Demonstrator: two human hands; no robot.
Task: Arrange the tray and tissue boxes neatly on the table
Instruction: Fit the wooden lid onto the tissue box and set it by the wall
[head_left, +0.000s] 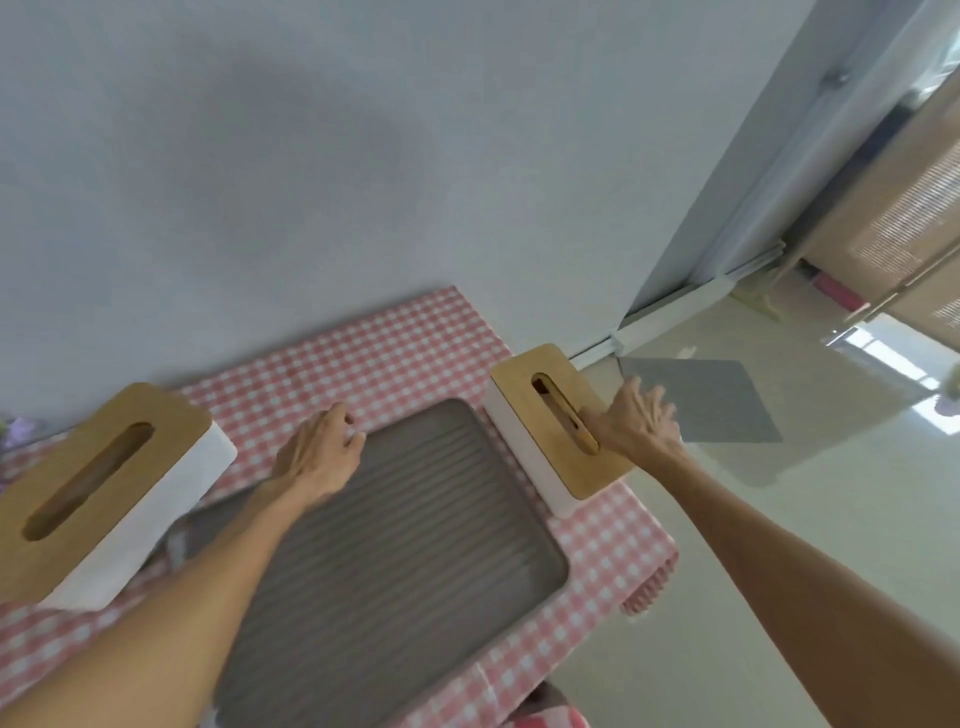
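Left hand (318, 457) grips the tray (415, 525) at its far rim; right hand (635, 422), fingers spread, rests on the right-edge tissue box (519, 387).

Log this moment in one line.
left hand curled on tray far rim | right hand resting on right tissue box | left tissue box untouched

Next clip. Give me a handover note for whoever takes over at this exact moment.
Left hand: fingers curled at the far rim of the grey tray, grip unclear. Right hand: open, on the lid of the right tissue box. Tray lies mid-table on the checked cloth, left tissue box on its other side. Done: boxes flank tray. Likely left: final squaring.
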